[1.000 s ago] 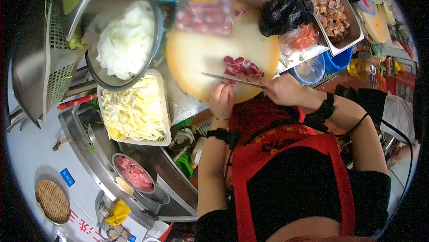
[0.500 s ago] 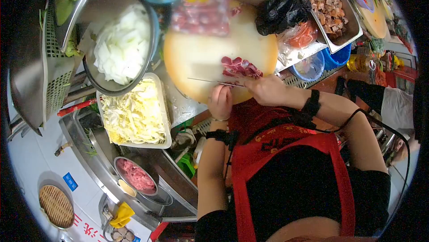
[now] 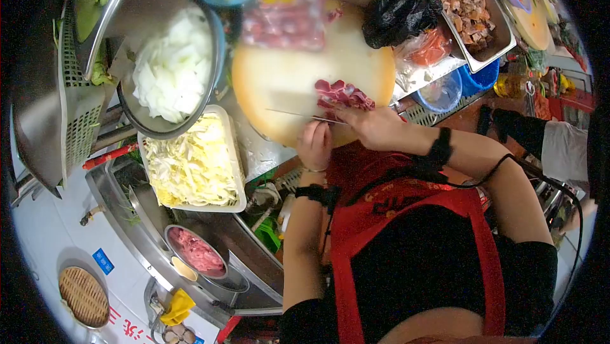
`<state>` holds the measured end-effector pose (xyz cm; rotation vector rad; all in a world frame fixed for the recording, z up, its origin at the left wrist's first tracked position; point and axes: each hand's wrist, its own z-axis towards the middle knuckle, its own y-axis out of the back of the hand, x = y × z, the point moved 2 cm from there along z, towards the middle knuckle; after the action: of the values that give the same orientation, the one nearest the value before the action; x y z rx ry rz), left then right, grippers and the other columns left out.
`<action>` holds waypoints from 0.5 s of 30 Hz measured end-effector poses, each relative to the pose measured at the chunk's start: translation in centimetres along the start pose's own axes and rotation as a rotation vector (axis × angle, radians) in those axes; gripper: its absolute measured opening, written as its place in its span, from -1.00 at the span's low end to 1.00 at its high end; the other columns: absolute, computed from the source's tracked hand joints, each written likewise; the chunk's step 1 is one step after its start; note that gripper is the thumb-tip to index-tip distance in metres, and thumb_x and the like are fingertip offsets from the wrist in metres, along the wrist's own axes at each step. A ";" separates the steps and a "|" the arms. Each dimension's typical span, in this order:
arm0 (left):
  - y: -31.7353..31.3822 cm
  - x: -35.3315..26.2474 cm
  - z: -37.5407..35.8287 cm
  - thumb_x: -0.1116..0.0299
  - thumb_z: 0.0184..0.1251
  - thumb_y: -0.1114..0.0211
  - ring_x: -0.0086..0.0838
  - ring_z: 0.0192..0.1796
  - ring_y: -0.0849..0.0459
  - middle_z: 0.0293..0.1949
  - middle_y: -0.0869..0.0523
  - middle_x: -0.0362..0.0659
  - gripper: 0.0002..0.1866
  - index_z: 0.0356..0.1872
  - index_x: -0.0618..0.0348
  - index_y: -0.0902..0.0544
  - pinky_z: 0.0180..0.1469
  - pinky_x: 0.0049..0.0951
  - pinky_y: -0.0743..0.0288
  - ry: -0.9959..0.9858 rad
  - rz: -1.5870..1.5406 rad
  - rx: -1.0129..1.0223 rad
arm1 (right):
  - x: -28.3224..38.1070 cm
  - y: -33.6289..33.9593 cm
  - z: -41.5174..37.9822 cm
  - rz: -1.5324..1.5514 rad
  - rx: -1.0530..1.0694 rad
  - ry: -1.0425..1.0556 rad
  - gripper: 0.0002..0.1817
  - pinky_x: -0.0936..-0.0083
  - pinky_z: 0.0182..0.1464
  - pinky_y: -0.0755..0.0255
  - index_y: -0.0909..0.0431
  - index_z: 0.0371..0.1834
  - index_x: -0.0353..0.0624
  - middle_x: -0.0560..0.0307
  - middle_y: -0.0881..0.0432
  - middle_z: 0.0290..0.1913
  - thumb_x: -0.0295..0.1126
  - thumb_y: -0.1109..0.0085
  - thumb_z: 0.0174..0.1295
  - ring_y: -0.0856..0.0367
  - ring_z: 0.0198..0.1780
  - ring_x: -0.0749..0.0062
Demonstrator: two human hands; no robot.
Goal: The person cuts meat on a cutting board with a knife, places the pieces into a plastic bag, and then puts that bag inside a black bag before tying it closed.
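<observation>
My right hand (image 3: 376,129) is closed round a knife (image 3: 292,113), whose thin blade points left over the round cutting board (image 3: 267,80). Just beyond the blade lies a pile of sliced dark red meat (image 3: 343,95). At the board's near edge, my left hand (image 3: 314,143) has its fingers curled together on a small piece of meat, close against the blade. The fingers mostly hide that piece. A bag of pale red meat (image 3: 284,23) rests on the far part of the board.
Left are a bowl of white slices (image 3: 171,67) and a basket of shredded yellow-white vegetable (image 3: 190,163). A black plastic bag (image 3: 401,7) and a metal tray of diced food (image 3: 505,48) stand at the far right. Part of another person (image 3: 565,150) shows at right.
The knife and my right hand have shifted very slightly, with the blade still beside my left fingers. At the right edge, a dark shape by the other person now reaches further into view.
</observation>
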<state>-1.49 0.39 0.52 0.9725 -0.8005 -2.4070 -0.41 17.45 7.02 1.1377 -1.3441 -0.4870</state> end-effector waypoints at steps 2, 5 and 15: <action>0.0 0.0 0.1 0.54 0.03 -0.29 -0.15 -0.18 -0.56 -0.20 -0.57 -0.07 -0.81 -0.28 0.18 -0.56 -0.12 -0.25 -0.46 0.038 0.026 0.065 | 0.3 1.8 -0.7 0.038 0.214 -0.146 -0.63 0.18 -0.46 -0.51 -0.36 -0.08 -0.23 -0.03 -0.63 -0.43 -0.38 -0.03 0.00 -0.66 -0.42 0.12; -0.1 -0.1 -0.3 0.54 0.03 -0.28 -0.15 -0.20 -0.56 -0.22 -0.57 -0.09 -0.80 -0.27 0.19 -0.56 -0.14 -0.25 -0.46 0.025 0.028 0.028 | 0.6 -1.0 0.9 -0.015 0.201 -0.096 -0.62 0.18 -0.42 -0.51 -0.36 -0.06 -0.21 -0.01 -0.63 -0.45 -0.40 -0.04 0.00 -0.66 -0.39 0.12; -0.1 0.1 0.0 0.56 -0.01 -0.30 -0.19 -0.26 -0.57 -0.27 -0.59 -0.10 -0.85 -0.36 0.19 -0.59 -0.20 -0.30 -0.49 0.096 -0.037 0.106 | -1.8 1.2 -2.8 0.023 0.107 -0.175 -0.79 0.13 -0.47 -0.46 -0.40 -0.25 -0.19 -0.06 -0.56 -0.58 -0.38 -0.02 0.04 -0.58 -0.51 -0.04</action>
<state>-1.59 0.44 0.42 1.1437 -0.8897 -2.3487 1.37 20.41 7.62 1.1863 -1.5491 -0.5124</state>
